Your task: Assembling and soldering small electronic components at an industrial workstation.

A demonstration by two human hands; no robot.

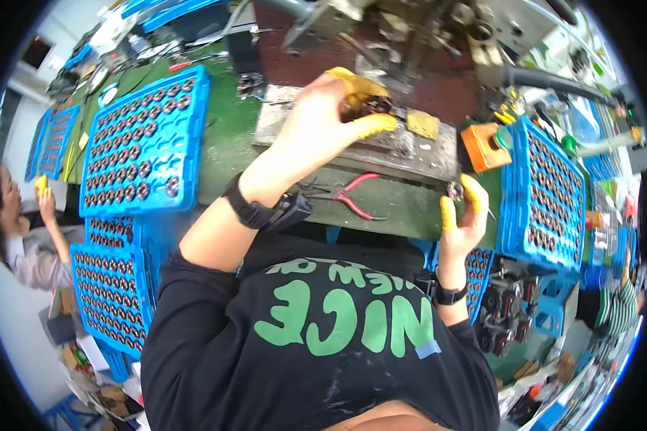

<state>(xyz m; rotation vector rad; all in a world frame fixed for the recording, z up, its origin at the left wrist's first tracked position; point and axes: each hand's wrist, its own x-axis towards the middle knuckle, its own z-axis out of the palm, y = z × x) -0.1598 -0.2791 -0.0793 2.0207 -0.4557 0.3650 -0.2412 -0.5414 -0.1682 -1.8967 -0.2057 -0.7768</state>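
My left hand (327,108), yellow covers on its fingertips, reaches over the metal base plate (431,154) of a bench machine. Its thumb and fingers are curled round a dark part (378,105), mostly hidden by the fingers. Lower and to the right, my right hand (469,212) also wears yellow finger covers. Between its thumb and forefinger it pinches a small round wound core (455,191), dark with a pale pattern. A pair of red-handled pliers (349,197) lies on the green bench between my arms.
A blue tray (91,167) of similar round parts stands at the left, another blue tray (516,172) at the right. An orange box (484,147) and a yellow sponge (423,124) sit by the plate. At far left is a co-worker (32,244).
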